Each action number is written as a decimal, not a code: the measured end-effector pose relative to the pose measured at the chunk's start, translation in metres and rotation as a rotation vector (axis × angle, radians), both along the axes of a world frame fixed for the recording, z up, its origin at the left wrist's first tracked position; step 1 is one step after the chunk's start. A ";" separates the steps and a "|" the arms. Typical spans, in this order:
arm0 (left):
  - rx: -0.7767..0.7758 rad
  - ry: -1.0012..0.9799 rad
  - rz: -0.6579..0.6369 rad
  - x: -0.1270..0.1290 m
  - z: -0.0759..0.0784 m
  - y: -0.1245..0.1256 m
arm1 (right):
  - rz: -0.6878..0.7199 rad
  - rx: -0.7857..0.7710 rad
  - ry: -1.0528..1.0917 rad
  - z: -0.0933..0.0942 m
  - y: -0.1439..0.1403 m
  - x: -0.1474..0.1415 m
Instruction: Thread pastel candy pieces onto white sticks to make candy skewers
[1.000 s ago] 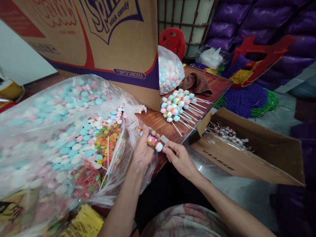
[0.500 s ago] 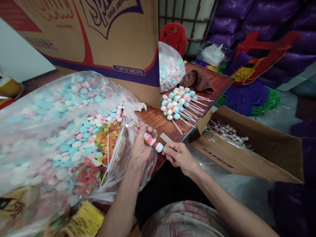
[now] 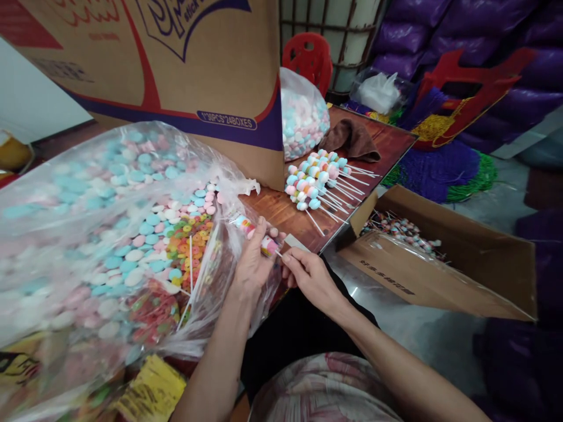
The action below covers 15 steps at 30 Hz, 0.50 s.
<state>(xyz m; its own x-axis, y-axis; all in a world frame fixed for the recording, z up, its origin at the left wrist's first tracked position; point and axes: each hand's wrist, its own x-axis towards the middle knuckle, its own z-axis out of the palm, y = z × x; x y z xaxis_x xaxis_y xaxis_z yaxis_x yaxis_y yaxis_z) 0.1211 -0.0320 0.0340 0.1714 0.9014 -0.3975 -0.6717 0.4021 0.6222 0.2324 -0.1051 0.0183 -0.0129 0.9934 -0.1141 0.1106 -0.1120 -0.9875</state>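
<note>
My left hand [image 3: 255,264] is closed around a printed clear wrapper [image 3: 245,225], whose far end sticks out beyond the thumb. Inside the wrapper's near end shows a pink marshmallow skewer [image 3: 269,246]. My right hand [image 3: 313,280] pinches the skewer's white stick [image 3: 278,254] just outside the wrapper's mouth. Left of my hands lies a big open plastic bag of blue, pink and white marshmallows [image 3: 132,255], with orange and green gummy rings [image 3: 193,246] and loose white sticks on top. Beyond my hands, marshmallow skewers [image 3: 314,179] are piled on the table, sticks pointing right.
A large printed carton [image 3: 185,88] stands behind the bag. Beside it are another marshmallow bag [image 3: 303,114] and a brown cloth [image 3: 349,139]. Right of the table edge, an open cardboard box [image 3: 475,234] holds wrapped skewers. Yellow packets [image 3: 152,390] lie at lower left.
The skewer has gone deeper into the wrapper: the blue and white marshmallows at its near end no longer show outside. My right hand has moved slightly left, closer to my left hand.
</note>
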 end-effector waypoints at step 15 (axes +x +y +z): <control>0.147 0.040 -0.012 -0.006 0.004 -0.021 | -0.089 0.125 0.044 0.002 -0.003 -0.026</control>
<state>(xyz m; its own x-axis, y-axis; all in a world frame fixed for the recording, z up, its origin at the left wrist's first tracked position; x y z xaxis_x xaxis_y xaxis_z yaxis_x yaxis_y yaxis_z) 0.1148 -0.0527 0.0381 0.1691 0.9484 -0.2683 -0.6410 0.3126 0.7010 0.2064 -0.1081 0.0200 0.0733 0.9973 0.0095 0.0624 0.0049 -0.9980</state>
